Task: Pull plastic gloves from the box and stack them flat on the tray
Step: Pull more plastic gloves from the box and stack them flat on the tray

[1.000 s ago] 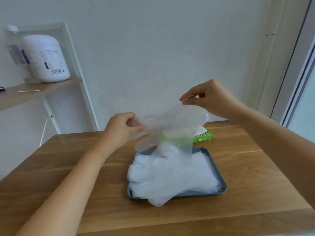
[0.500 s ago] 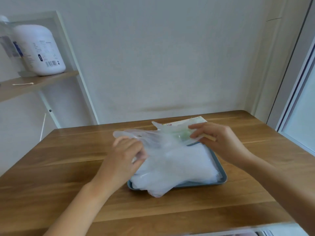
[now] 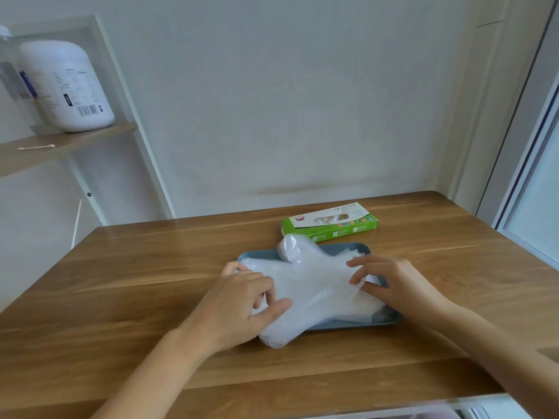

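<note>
Gloves (image 3: 314, 279): a stack of clear plastic sheets lying on the tray (image 3: 257, 254), covering most of it. The finger end of the stack overhangs the tray's near left corner onto the table (image 3: 136, 282). One puffed lobe of plastic stands up at the far edge.

Left hand (image 3: 242, 297): placed on the left, finger end of the stack. The fingers are bent with their tips down on the plastic, and the thumb lies along the top sheet. Whether it pinches the sheet or only presses on it cannot be told.

Right hand (image 3: 390, 282): at the right edge of the stack, over the tray's right side. The fingers are curled, and thumb and fingertips close on the edge of the top sheet, pinching it.

Tray: blue-grey, rectangular, flat on the wooden table near its middle.

Box (image 3: 332, 226): green and white, lying flat just behind the tray, plastic showing in its top opening.

Background: a shelf (image 3: 69, 145) at upper left carries a large white bottle (image 3: 65, 86) and a swab (image 3: 36, 147).
</note>
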A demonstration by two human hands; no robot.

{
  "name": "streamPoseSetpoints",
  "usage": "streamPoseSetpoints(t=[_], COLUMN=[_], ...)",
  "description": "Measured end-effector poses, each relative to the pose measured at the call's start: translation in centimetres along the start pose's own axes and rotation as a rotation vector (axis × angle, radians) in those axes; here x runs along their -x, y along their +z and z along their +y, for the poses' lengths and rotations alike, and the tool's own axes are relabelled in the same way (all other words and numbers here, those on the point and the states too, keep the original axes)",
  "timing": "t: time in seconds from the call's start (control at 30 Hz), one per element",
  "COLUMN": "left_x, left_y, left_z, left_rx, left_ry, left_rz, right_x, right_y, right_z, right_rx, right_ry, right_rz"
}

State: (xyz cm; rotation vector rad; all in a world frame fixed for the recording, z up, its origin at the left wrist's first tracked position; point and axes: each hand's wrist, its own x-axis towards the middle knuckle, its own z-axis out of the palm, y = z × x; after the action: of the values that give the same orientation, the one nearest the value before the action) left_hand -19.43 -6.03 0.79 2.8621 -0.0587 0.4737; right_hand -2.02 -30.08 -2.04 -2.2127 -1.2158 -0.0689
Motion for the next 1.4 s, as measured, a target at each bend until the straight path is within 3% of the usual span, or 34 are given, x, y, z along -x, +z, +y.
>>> streamPoseSetpoints(t=[0.2,0.27,0.37,0.53,0.67,0.73,0.9,1.03,1.27,1.33,1.4], left_x=[-2.7,-4.0,-5.7,-6.8,-6.5,-6.4,-6.4,-6.0,-5.7,-6.5,-7.5], left_y=[-1.5,-0.7,1.7,5.2,6.9,7.3,7.5,6.6,1.6,-0.5,-2.0], left_z=[1.0,2.1,3.1,2.1,1.5,1.3,1.2,-0.1,-3.7,-4.3,-4.7], left_rx=[0.176,0.194,0.16,0.078,-0.012,-0.03,0.02,0.013,-0.212,-0.131,-0.002], left_ry=[-0.084,-0.103,-0.083,-0.079,-0.052,-0.044,-0.062,-0.105,-0.222,-0.282,-0.325], left_rz=[0.245,0.159,-0.112,-0.403,-0.477,-0.483,-0.462,-0.52,-0.788,-0.834,-0.749], right_x=[0.9,1.0,1.0,1.0,0.3,-0.7,-3.2,-3.6,-4.2,-5.0,-6.1], right_y=[0.3,0.6,0.4,-0.7,-1.0,-1.2,-0.8,-2.2,-2.9,-3.3,-3.5], right_z=[-0.5,-0.6,-0.8,-1.8,-1.8,-2.7,-3.0,-2.4,-0.3,-0.3,0.2], right_rx=[0.118,0.151,0.178,0.271,0.299,0.349,0.371,0.378,0.424,0.401,0.294], right_ry=[-0.018,-0.01,0.027,0.08,-0.001,-0.014,0.072,0.153,0.198,0.221,0.205], right_rz=[0.025,0.003,-0.016,-0.17,-0.029,-0.05,-0.582,-0.77,-0.818,-0.784,-0.619])
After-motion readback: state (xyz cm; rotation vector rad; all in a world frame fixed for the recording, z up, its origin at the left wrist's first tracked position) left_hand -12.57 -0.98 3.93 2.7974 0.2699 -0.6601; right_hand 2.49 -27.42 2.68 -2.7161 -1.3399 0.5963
